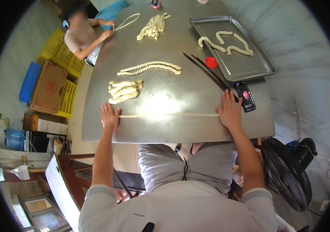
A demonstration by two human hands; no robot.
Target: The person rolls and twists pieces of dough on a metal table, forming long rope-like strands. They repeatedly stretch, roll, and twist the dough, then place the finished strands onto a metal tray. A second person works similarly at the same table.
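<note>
A long thin strand of dough (169, 115) lies straight across the metal table near its front edge. My left hand (110, 116) rests flat over its left end, fingers extended, and my right hand (230, 110) lies flat over its right end. Just beyond my left hand is a pile of short dough pieces (125, 91). Behind that pile lie long twisted dough ropes (149, 67), side by side. Farther back sits a bigger heap of dough pieces (154, 26). At the right, twisted dough pieces (240, 49) lie in a metal tray (231, 77), one of them across its left rim.
Dark long sticks (208, 72) and a red lid (211, 62) lie left of the tray. A lit phone (245, 96) is beside my right hand. At the back left, another person (85, 34) holds a dough loop (127, 21). A black fan (286, 174) stands at the lower right.
</note>
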